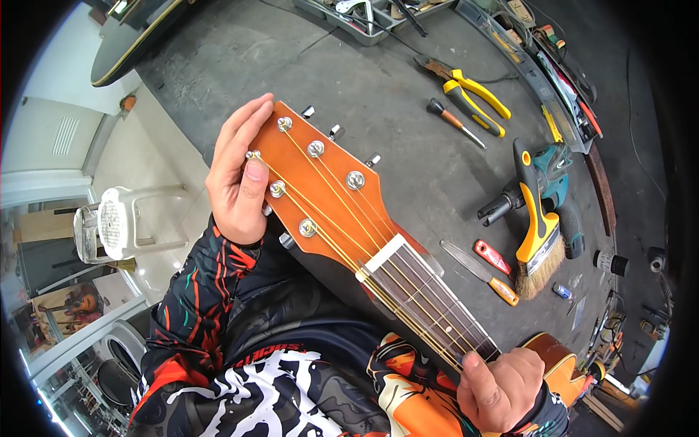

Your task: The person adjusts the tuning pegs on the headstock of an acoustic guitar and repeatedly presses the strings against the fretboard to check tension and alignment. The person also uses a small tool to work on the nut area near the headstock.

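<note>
Two hands (pixel 237 182) on one guitar (pixel 328 197)

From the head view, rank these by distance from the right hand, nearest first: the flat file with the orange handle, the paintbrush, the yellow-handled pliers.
From the right hand, low on the guitar neck:
1. Flat file with orange handle, just above the hand on the bench.
2. Paintbrush, slightly farther, up and to the right beside the drill.
3. Yellow-handled pliers, far up the bench.
</note>
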A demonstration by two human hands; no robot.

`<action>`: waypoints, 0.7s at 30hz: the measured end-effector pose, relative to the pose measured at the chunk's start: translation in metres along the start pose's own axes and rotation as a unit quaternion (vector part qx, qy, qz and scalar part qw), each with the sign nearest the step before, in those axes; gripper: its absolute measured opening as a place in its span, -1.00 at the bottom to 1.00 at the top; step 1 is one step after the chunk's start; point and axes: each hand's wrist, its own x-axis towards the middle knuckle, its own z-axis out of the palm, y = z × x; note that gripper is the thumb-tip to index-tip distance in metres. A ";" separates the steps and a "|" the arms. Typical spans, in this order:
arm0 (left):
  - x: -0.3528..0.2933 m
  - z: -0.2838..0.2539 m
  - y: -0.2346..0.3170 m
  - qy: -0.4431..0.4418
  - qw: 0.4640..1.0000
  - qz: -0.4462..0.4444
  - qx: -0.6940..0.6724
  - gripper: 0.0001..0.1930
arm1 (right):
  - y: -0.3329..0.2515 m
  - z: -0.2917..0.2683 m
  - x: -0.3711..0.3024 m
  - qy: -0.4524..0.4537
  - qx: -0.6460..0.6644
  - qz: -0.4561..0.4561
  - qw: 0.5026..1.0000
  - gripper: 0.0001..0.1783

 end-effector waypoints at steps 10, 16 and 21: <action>0.002 0.002 -0.001 0.000 1.000 -0.001 -0.009 -0.40 | -0.027 0.042 -0.019 0.183 0.060 0.153 0.969 -0.39; -0.002 -0.004 0.002 -0.001 1.000 -0.006 0.003 -0.40 | 0.001 -0.004 0.007 0.001 -0.006 -0.033 0.999 -0.39; 0.000 0.001 -0.001 0.007 0.999 -0.026 -0.034 -0.40 | -0.008 0.003 -0.004 0.031 -0.018 0.019 0.999 -0.38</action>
